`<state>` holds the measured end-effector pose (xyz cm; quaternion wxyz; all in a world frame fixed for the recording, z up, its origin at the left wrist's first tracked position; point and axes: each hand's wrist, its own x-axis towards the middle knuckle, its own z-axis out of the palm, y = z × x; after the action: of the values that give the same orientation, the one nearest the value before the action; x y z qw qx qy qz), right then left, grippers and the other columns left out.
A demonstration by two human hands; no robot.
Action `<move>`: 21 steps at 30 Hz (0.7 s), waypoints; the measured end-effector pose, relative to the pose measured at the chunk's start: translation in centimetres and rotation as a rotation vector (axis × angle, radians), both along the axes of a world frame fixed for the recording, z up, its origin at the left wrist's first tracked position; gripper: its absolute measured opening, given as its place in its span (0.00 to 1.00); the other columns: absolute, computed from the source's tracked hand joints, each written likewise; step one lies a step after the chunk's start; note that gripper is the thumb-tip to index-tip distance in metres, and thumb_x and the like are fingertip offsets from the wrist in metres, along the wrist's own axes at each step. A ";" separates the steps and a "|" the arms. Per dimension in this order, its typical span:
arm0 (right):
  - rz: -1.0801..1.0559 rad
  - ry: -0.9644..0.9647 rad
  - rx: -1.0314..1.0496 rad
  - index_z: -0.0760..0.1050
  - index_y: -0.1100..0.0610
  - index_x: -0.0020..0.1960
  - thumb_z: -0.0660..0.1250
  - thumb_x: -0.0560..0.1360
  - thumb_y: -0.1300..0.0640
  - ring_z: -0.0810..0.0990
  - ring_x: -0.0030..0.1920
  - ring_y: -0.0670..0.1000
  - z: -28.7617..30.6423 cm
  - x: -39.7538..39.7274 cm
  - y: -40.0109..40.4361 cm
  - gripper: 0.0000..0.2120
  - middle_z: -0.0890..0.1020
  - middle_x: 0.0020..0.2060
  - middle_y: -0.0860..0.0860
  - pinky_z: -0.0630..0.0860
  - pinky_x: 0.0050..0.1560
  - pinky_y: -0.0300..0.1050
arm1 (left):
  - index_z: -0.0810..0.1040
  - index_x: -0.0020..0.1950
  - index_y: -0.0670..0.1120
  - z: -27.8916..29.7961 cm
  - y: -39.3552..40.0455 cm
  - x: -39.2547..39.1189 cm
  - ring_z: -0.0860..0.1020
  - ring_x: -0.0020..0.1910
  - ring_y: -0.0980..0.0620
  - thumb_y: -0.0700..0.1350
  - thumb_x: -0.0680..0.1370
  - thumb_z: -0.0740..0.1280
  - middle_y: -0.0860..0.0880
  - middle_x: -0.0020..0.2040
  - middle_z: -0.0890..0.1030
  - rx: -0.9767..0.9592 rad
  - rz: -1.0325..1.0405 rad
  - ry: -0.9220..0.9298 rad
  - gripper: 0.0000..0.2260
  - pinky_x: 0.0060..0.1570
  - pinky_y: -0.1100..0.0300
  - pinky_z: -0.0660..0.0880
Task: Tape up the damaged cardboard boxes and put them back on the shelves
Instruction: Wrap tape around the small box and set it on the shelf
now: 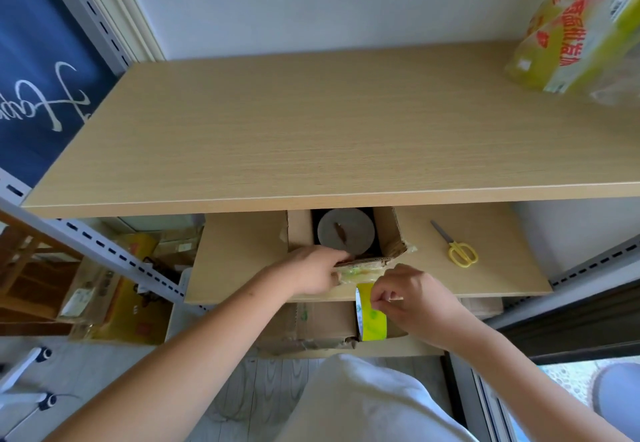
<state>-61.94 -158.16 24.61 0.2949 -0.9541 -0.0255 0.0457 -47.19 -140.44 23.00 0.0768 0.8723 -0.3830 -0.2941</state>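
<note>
Far left: dark banner (38,95) behind the slotted metal upright (114,254), with packaged goods (114,289) stacked lower down.

Across the top: wide wooden top shelf (311,136), bare but for a yellow plastic-wrapped pack (571,32) at its right end.

On the middle shelf (502,268), under the top board's front edge: open cardboard box (346,233), flaps up, a round grey lid (344,232) showing inside, pulled close to the shelf's front edge, probably for easy reach at the torn near wall.

Left hand (311,273) on that near wall, fingers curled over its frayed top edge, seemingly bracing the box and pinning the tape end against pull.

Just right and touching distance away: right hand (412,297), fingertips pinched on the strip coming off the yellow-green tape roll (370,313), which hangs below the shelf edge; whether the strip already sticks to the cardboard is hard to judge, glare on the clear tape hiding it.

Box thus directly ahead of both hands, left gripping it, right just beside its lower corner.

Farther right, well apart: yellow-handled scissors (457,247) flat on the shelf, likely parked within reach for cutting.

Below: another battered box (311,327) on the lower shelf.
</note>
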 end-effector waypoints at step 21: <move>0.128 0.254 0.061 0.79 0.45 0.42 0.71 0.74 0.51 0.78 0.42 0.42 4.5 0.5 1.1 0.03 0.81 0.39 0.43 0.78 0.47 0.44 | 0.79 0.43 0.47 -6.2 0.3 -3.1 0.77 0.46 0.45 0.34 0.70 0.69 0.49 0.42 0.78 -0.118 0.156 -0.490 0.08 0.50 0.54 0.69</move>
<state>-61.41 -157.09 29.15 0.3210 -0.9277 -0.0502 0.1839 -50.27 -140.17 16.80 0.0550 0.9384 -0.3381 -0.0445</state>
